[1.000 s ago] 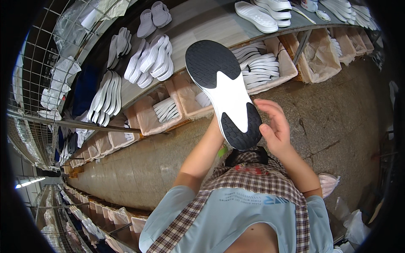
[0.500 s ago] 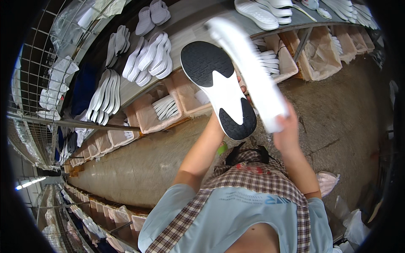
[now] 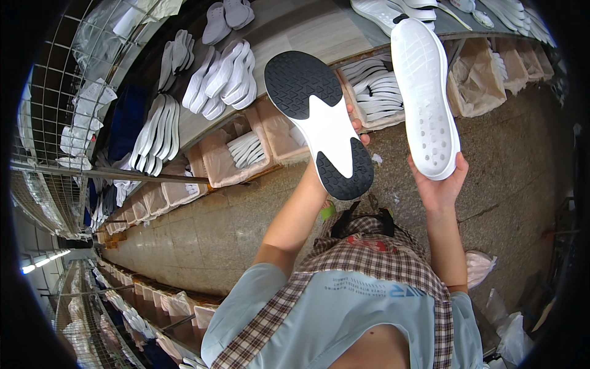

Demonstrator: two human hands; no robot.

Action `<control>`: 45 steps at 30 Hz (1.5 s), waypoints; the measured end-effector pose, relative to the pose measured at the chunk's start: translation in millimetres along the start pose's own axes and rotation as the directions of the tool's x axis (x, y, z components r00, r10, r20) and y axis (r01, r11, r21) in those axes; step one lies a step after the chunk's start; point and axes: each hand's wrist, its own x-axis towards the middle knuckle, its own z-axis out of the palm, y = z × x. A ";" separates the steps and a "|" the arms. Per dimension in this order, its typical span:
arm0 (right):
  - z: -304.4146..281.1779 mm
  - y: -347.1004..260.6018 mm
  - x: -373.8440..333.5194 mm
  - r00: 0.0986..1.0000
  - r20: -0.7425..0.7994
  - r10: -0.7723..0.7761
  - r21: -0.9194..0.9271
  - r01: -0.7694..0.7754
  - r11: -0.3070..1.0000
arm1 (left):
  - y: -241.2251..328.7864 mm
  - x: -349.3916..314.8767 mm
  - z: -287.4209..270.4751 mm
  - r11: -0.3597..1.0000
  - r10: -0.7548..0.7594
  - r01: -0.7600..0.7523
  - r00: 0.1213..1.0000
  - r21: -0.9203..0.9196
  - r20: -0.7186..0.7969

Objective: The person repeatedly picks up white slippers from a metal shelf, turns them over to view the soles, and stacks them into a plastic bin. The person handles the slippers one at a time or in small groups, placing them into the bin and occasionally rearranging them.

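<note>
In my left hand [image 3: 358, 127] is a shoe sole [image 3: 329, 126], its underside turned up: white in the middle with black treaded patches at both ends. The fingers wrap its right edge, and the rest of the hand is hidden behind it. My right hand [image 3: 439, 184] grips the rounded lower end of a white shoe sole [image 3: 425, 92], thumb and fingers on opposite edges. That sole shows its hollow inner side, with round dimples in the lower part. Both soles are held up apart from each other, pointing away from me.
A long bench [image 3: 295, 43] runs across the far side, with stacked white soles [image 3: 224, 77] on it. Lined bins stand below, one with white soles [image 3: 375, 92], another with crumpled liner [image 3: 476, 77]. A wire rack [image 3: 52, 92] rises at left; a pink bag [image 3: 479, 267] lies on the floor.
My right hand has swung its sole to the right, away from the left one, and turned its hollow inner side up. The left hand's sole has barely moved.
</note>
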 end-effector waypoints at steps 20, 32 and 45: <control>-37.7 -0.9 11.1 0.988 0.067 0.140 -0.380 -0.104 0.919 | 21.9 110.5 19.7 0.760 0.288 0.249 0.699 0.600 -0.654; -155.5 -20.9 -77.5 0.855 -0.518 0.036 -0.257 -0.196 0.946 | 114.7 389.7 -57.8 0.743 0.356 0.327 0.546 0.584 -0.758; -140.2 -22.6 -15.4 0.869 -0.476 0.133 -0.281 -0.294 0.914 | 134.6 217.3 36.7 0.065 0.215 0.443 0.869 0.894 -0.446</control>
